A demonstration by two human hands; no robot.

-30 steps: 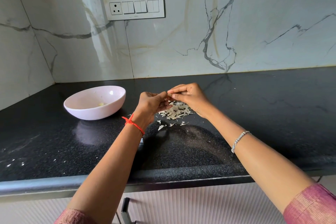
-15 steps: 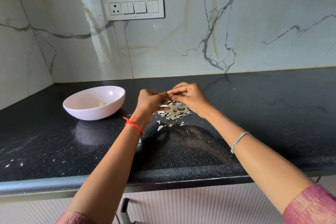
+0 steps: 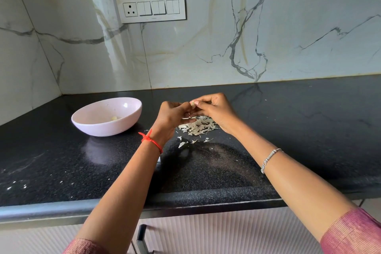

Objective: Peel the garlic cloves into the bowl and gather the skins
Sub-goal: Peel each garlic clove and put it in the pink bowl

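Head view: left hand (image 3: 173, 115) and right hand (image 3: 216, 109) still pinch the garlic clove (image 3: 192, 104), its tip now showing.

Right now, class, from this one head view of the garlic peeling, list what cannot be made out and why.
Garlic clove, head view: left hand and right hand fingers cover most of it; skin left unclear.
Bowl, head view: near wall hides part of the inside; clove count unknown.
Skin pile, head view: the hands cover its far edge.
White specks, head view: too small to identify.
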